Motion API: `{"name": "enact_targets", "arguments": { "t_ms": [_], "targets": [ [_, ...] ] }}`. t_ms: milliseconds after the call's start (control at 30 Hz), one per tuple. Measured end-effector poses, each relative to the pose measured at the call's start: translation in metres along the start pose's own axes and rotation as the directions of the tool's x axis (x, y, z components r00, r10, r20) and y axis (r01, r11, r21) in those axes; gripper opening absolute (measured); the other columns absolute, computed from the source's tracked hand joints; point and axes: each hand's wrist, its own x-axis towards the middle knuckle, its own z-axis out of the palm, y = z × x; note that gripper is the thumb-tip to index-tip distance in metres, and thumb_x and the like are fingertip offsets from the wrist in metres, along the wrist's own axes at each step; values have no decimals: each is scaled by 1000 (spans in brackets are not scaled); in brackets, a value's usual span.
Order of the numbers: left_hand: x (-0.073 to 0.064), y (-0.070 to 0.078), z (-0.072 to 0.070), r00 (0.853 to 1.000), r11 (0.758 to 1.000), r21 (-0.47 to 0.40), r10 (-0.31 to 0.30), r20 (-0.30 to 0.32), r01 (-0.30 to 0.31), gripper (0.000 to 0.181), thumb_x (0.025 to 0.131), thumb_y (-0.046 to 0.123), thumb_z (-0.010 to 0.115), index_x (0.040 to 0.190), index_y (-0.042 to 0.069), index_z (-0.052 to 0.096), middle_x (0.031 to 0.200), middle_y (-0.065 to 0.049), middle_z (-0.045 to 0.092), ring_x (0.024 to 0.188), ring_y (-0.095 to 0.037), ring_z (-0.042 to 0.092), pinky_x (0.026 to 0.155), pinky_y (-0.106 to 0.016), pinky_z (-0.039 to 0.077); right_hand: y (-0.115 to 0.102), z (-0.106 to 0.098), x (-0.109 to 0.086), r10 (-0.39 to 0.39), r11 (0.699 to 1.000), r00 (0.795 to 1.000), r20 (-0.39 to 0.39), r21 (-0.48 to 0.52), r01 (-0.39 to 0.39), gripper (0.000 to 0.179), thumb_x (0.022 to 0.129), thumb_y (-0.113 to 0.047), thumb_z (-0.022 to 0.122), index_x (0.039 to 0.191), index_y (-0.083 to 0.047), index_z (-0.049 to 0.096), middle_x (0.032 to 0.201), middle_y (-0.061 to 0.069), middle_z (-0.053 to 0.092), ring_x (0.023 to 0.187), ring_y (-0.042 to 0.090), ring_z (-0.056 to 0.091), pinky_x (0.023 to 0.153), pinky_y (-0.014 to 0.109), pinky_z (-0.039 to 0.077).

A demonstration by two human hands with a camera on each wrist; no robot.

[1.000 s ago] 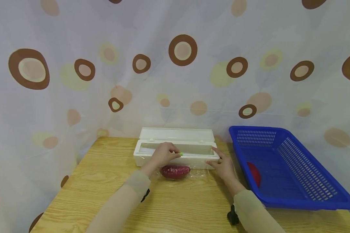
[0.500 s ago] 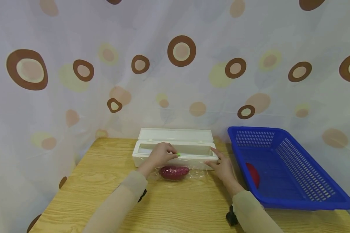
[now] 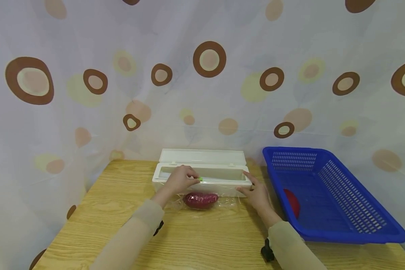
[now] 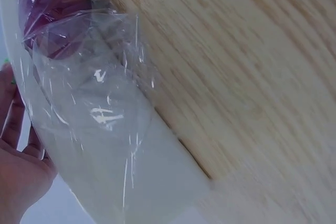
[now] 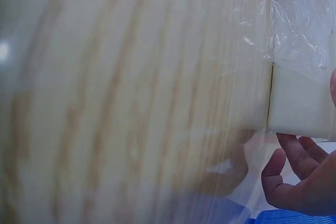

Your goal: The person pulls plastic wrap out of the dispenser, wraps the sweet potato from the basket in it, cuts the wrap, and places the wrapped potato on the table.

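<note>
A white cling film dispenser lies lengthwise near the table's back edge, its lid tipped back. My left hand pinches a small green slide cutter on the front rim, left of the middle. At the right end, my right hand grips the box, thumb on the front and fingers around the corner. A purple-red oblong vegetable, like a sweet potato, lies against the front wall under clear, crinkled cling film. The film hangs from the front rim down to the wood.
To the right stands a blue plastic basket with perforated walls, a round red item inside near its left wall. The wooden table reaches toward me. A spotted curtain hangs directly behind it.
My left hand has slid the green cutter leftward along the front rim of the dispenser. My right hand keeps its hold on the right end, and the wrapped vegetable lies as before.
</note>
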Motion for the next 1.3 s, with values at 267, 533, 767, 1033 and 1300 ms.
{"name": "enact_targets", "arguments": {
  "t_ms": [267, 533, 767, 1033, 1300],
  "targets": [
    [-12, -14, -12, 998, 999, -1, -44, -36, 44, 13, 84, 23, 72, 91, 13, 75, 94, 2, 69, 87, -16, 59, 76, -32, 50, -1, 0, 0, 27, 1000, 999, 16, -13, -27, 67, 83, -14, 72, 142, -13, 42, 141, 27, 40, 111, 35, 56, 78, 37, 52],
    [-19, -20, -19, 994, 995, -39, -97, -40, 96, 17, 83, 23, 73, 94, 10, 75, 107, -7, 64, 105, -24, 55, 95, -42, 43, -1, -1, 0, 29, 1000, 999, 37, -3, -29, 67, 84, -12, 71, 144, -12, 40, 142, 28, 39, 114, 38, 55, 82, 42, 51],
    [-24, -25, -27, 996, 998, -17, -59, -63, 59, 17, 81, 21, 74, 92, 8, 75, 101, -6, 66, 99, -25, 56, 91, -42, 44, 0, 0, 0, 39, 999, 998, 42, -3, -38, 68, 84, -14, 71, 144, -13, 39, 143, 26, 38, 114, 37, 55, 83, 42, 51],
    [-28, -35, -31, 995, 997, -39, -66, -72, 64, 15, 83, 22, 73, 92, 10, 75, 100, -3, 65, 97, -21, 54, 84, -39, 46, -1, -2, 0, 36, 999, 999, 35, 1, -36, 68, 84, -13, 71, 144, -13, 40, 141, 28, 40, 111, 37, 56, 79, 39, 51],
    [-32, -38, -36, 995, 997, -38, -63, -74, 61, 16, 82, 21, 73, 92, 9, 75, 100, -5, 66, 96, -22, 53, 83, -39, 45, -2, -1, 0, 17, 1000, 999, 34, 9, -17, 68, 83, -11, 72, 143, -11, 40, 142, 28, 39, 111, 39, 56, 80, 40, 52]
  ]
}}
